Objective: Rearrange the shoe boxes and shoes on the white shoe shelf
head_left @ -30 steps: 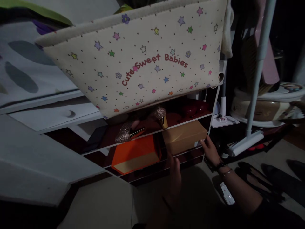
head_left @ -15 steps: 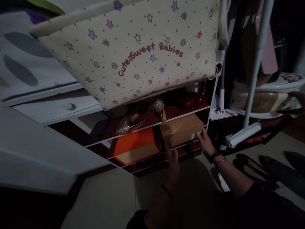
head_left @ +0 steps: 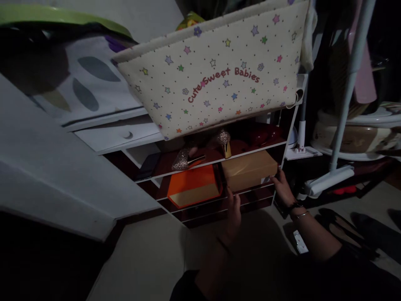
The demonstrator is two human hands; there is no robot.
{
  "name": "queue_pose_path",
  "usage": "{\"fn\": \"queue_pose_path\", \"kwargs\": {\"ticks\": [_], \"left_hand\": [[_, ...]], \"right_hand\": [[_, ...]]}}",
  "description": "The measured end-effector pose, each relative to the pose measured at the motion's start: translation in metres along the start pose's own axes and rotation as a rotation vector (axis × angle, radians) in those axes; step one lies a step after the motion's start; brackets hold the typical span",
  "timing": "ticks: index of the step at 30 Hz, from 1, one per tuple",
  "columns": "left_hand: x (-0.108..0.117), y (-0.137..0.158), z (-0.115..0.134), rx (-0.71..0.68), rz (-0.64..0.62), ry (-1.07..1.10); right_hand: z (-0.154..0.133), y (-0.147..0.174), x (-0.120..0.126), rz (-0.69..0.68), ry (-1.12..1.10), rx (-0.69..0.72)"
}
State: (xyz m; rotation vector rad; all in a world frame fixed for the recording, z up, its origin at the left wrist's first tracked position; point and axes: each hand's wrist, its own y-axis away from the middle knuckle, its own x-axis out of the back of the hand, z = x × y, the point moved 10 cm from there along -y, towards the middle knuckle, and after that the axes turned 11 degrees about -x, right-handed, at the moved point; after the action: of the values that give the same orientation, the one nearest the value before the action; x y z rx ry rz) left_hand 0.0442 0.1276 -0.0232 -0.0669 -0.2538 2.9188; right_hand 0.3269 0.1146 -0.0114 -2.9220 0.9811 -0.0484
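A brown cardboard box (head_left: 249,167) lies on a lower shelf of the rack, right of an orange box (head_left: 194,184). My right hand (head_left: 284,190) is at its right front corner, thumb against the front and fingers along the side. At the lower left front corner is my left hand (head_left: 234,213), fingers stretched upward and holding nothing; whether the fingertips touch the cardboard is unclear in the dim light. On the shelf above are a glittery high-heeled shoe (head_left: 181,159), a second glittery heel (head_left: 224,138) and glossy red shoes (head_left: 263,134).
A star-printed fabric bin (head_left: 219,83) overhangs the rack from above. To the left is a white drawer (head_left: 125,134). A floor squeegee (head_left: 330,179) leans at the right, near stacked basins (head_left: 351,138). Dark shoes (head_left: 344,234) lie on the floor at right.
The view has shifted, so the rack and bin appear farther right, with more of the left side showing. Both hands stay by the brown box, which shows no clear movement on its shelf.
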Motion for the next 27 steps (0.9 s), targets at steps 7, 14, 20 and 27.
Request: {"fn": "queue_pose_path", "kwargs": {"ticks": [7, 14, 20, 27], "left_hand": [[0.027, 0.038, 0.057, -0.152, -0.028, -0.122], [0.173, 0.007, 0.131, -0.422, 0.478, -0.212], [0.244, -0.082, 0.189, -0.347, 0.613, -0.712], [0.231, -0.113, 0.182, -0.304, 0.529, -0.879]], "right_hand": [[-0.038, 0.035, 0.059, 0.349, -0.047, 0.045], [-0.085, 0.090, 0.044, 0.275, -0.111, 0.289], [-0.080, 0.114, 0.021, 0.154, -0.188, 0.251], [-0.086, 0.115, -0.021, -0.044, -0.070, 0.218]]}}
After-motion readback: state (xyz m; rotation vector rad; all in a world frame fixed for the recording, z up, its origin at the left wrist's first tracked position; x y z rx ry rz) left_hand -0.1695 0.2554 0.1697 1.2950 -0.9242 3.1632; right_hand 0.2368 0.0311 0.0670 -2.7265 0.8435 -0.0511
